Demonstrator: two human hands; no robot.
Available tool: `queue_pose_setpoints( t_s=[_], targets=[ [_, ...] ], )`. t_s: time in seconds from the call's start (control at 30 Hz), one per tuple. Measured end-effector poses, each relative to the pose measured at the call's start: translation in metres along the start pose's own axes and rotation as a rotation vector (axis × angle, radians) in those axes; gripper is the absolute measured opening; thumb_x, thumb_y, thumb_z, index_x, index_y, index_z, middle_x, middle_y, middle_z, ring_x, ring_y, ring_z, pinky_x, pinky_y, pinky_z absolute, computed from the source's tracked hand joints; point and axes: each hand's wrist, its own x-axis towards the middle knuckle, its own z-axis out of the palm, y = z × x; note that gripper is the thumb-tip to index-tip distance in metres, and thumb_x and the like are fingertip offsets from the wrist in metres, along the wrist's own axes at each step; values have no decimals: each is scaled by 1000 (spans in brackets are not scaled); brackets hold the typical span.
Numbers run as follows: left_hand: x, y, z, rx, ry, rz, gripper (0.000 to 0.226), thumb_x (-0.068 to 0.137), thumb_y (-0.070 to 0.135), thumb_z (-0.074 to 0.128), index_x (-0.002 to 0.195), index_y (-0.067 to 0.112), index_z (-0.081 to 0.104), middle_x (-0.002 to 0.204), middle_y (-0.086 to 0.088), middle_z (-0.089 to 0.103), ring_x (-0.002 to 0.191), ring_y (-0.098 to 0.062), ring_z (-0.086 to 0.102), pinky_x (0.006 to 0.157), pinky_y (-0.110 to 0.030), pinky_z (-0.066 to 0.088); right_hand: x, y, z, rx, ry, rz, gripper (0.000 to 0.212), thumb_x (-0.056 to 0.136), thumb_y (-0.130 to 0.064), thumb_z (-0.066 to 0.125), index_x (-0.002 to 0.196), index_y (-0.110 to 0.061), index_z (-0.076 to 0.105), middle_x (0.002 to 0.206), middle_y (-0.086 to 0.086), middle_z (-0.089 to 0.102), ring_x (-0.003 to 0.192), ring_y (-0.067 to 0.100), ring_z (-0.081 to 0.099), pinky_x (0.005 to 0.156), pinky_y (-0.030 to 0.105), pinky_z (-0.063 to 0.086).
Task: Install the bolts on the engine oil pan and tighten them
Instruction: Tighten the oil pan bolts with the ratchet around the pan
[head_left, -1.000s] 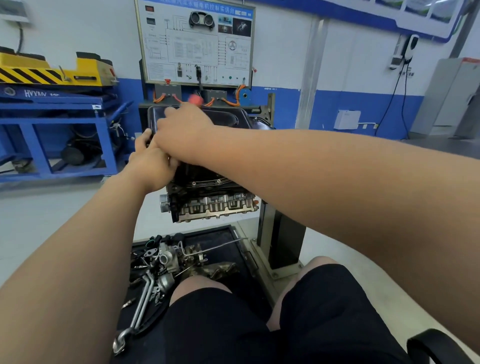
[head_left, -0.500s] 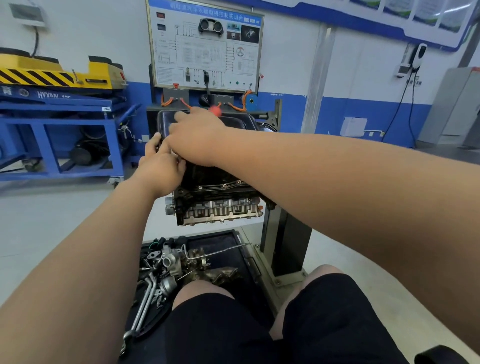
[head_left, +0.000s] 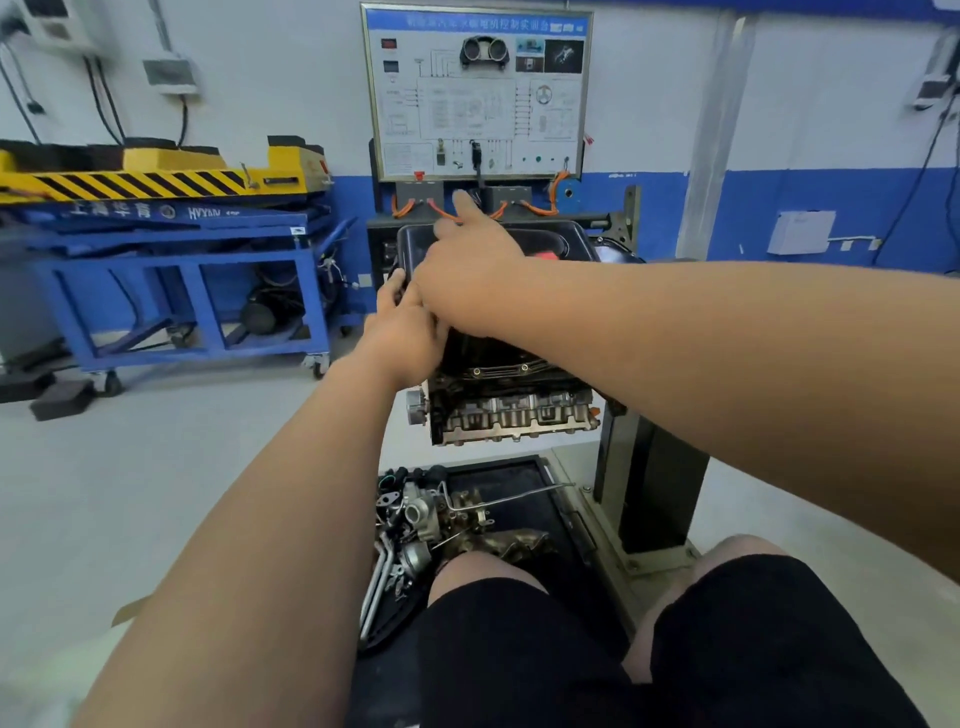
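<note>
Now the right hand (head_left: 467, 270) lies over the near-left corner of the black oil pan (head_left: 579, 236). The pan sits on top of the upturned engine block (head_left: 514, 410), which is carried on its stand (head_left: 649, 478). The hand's index finger (head_left: 465, 205) points straight toward the far rim, where half a second ago it lay flatter. A blurred red object (head_left: 546, 254) now shows on the pan to the right of that hand, whereas earlier it was beyond the knuckles. The left hand (head_left: 402, 332) stays at the pan's left rim, tucked under the right, thumb and forefinger touching the edge. Whether either hand pinches anything I cannot tell, because the fingertips are hidden. Two small bright bolt heads (head_left: 524, 368) show in the near flange.
</note>
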Motion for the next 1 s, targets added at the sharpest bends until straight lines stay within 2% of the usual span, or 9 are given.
queue_pose_setpoints(
  t_s=[0.07, 0.17, 0.33, 0.47, 0.57, 0.67, 0.8, 0.9, 1.0],
  targets=[
    [0, 1, 3, 22, -5, -5, 50, 98, 29, 31, 147, 20, 27, 156, -7, 18, 141, -32, 0, 96, -53, 32, 1, -1, 3, -129, 54, -41, 19, 93, -27, 56, 109, -22, 64, 118, 2, 62, 124, 31, 42, 114, 55, 8],
    [0, -2, 4, -15, -9, 2, 48, 97, 26, 34, 144, 18, 35, 159, 0, 9, 144, -26, -7, 103, -55, 28, -1, -5, 6, -6, 33, -13, 12, 93, -27, 52, 94, -21, 62, 105, 1, 63, 111, 28, 52, 111, 51, 15],
    [-3, -7, 9, -83, 16, -16, 68, 89, 6, 46, 149, 31, 26, 159, 9, -11, 145, -32, 1, 108, -55, 26, -1, -5, 12, 506, -146, 197, 35, 92, -51, 38, 79, -20, 47, 83, 1, 49, 75, 21, 48, 63, 36, 34],
    [3, -4, 6, 67, -21, 39, 45, 99, 27, 33, 143, 19, 40, 160, 8, -6, 144, -25, -15, 103, -56, 31, 1, 3, 10, 180, 2, 9, 17, 93, -30, 52, 79, -21, 46, 95, -1, 54, 105, 25, 52, 86, 40, 35],
    [6, -3, 6, 82, -64, -12, 43, 100, 32, 31, 138, 18, 41, 159, -1, 9, 143, -28, -12, 99, -55, 35, 5, 6, 11, -122, 132, -120, 15, 94, -20, 52, 104, -18, 64, 114, 4, 59, 116, 28, 44, 96, 44, 32],
    [5, -8, 5, 46, -39, 22, 40, 99, 33, 34, 134, 19, 48, 158, 1, 17, 143, -26, -6, 101, -56, 31, 4, 0, 13, 8, 104, -114, 12, 93, -22, 50, 89, -21, 61, 100, 1, 59, 102, 25, 53, 91, 41, 34],
    [1, -13, 5, -95, 53, 89, 54, 89, 6, 47, 142, 18, 44, 145, 29, -4, 145, -23, -7, 111, -53, 20, -2, -3, 16, 391, -53, 117, 26, 94, -48, 36, 83, -25, 43, 70, -4, 40, 68, 19, 46, 55, 32, 31],
    [4, -18, 3, -43, 47, 84, 51, 91, 19, 49, 142, 18, 43, 157, 14, 7, 145, -26, 0, 110, -54, 24, 0, -5, 16, 355, -35, 100, 22, 93, -43, 43, 93, -24, 53, 76, -4, 46, 75, 20, 50, 54, 32, 33],
    [9, -18, -1, 126, -28, 69, 42, 97, 40, 40, 132, 20, 52, 156, 5, 19, 141, -26, 1, 106, -53, 28, 4, 2, 13, 136, 90, -41, 15, 95, -23, 48, 101, -18, 61, 104, 1, 62, 102, 24, 52, 72, 36, 41]
  ],
)
